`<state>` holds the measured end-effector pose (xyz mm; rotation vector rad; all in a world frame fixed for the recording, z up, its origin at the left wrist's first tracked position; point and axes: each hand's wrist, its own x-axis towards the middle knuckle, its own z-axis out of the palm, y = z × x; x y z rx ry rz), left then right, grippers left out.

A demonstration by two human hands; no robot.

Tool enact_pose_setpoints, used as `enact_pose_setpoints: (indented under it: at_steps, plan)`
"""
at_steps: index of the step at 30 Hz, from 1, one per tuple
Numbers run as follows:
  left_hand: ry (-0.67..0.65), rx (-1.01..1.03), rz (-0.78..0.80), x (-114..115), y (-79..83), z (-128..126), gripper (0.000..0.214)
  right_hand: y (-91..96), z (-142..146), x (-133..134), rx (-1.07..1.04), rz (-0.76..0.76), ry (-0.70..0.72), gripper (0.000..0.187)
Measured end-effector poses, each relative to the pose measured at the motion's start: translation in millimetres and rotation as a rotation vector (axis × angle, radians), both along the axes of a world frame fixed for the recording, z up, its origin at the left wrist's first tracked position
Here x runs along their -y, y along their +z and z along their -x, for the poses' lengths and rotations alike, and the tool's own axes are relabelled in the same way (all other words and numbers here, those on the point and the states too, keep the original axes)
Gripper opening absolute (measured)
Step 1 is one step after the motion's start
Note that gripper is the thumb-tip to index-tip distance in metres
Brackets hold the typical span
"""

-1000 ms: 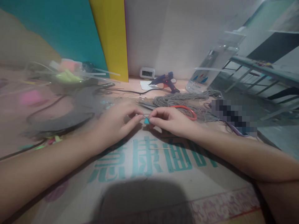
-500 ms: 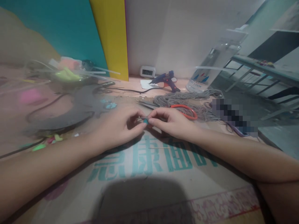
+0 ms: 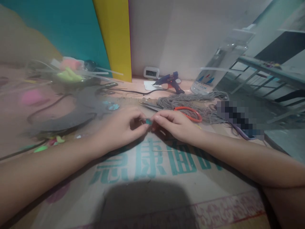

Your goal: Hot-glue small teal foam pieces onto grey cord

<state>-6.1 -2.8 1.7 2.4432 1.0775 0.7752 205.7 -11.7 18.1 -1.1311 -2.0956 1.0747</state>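
Between my fingertips, over the printed cardboard (image 3: 143, 194), is a small teal piece (image 3: 148, 121), too small to make out in detail. My left hand (image 3: 127, 127) pinches it from the left between thumb and fingers. From the other side, the closed fingertips of my right hand (image 3: 172, 124) meet its right edge; their exact grip is partly hidden. A thin stick (image 3: 163, 150) lies on the cardboard just in front of my hands. Behind my right hand rest scissors with orange handles (image 3: 194, 114), their blades pointing left.
Grey yarn (image 3: 176, 101) is heaped behind the scissors. Farther back are a blue glue gun (image 3: 170, 81), a small digital clock (image 3: 151, 72) and a clear bottle (image 3: 212, 70). Light-blue pieces (image 3: 111, 105) and colourful scraps (image 3: 53, 141) lie left; a phone (image 3: 247, 133) lies right.
My right fingertips have shifted slightly and the thumb has lifted a little, so more of the teal piece shows. My left hand stays nearly still.
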Motion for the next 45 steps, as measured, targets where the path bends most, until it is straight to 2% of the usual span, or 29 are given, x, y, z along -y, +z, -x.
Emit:
enact_pose_setpoints:
  at_steps: [3, 7, 13, 17, 22, 30, 36, 45]
  plan:
    - [0.007, 0.014, 0.042, -0.5, 1.3, -0.6, 0.021, -0.6, -1.3, 0.4, -0.012, -0.018, 0.006, 0.038]
    - [0.007, 0.014, 0.085, -1.4, 1.5, -1.4, 0.02, -3.2, -1.2, 1.9, -0.087, -0.029, -0.04, 0.026]
    - [0.017, -0.006, 0.132, -0.1, 1.8, -0.9, 0.023, -6.3, -0.8, 1.5, -0.335, -0.272, -0.213, 0.018]
    - [0.013, -0.006, 0.13, -0.1, 2.9, -1.0, 0.024, -5.6, -2.3, 0.1, -0.348, -0.293, -0.279, 0.018]
    - [0.006, -0.01, 0.115, -0.6, 2.7, -2.7, 0.023, -2.6, -2.9, 0.7, -0.155, -0.226, -0.219, 0.021]
    - [0.003, -0.027, 0.132, -0.4, 2.3, -2.6, 0.021, -6.5, 2.8, -0.7, -0.037, -0.191, -0.101, 0.015]
    - [-0.024, -0.036, 0.069, 0.0, -0.8, -4.4, 0.017, -5.9, 3.5, 0.7, 0.017, -0.246, -0.05, 0.009]
    - [-0.03, -0.061, 0.004, 1.1, -1.0, -4.3, 0.019, -8.7, 4.1, -1.0, 0.021, -0.234, -0.04, 0.007]
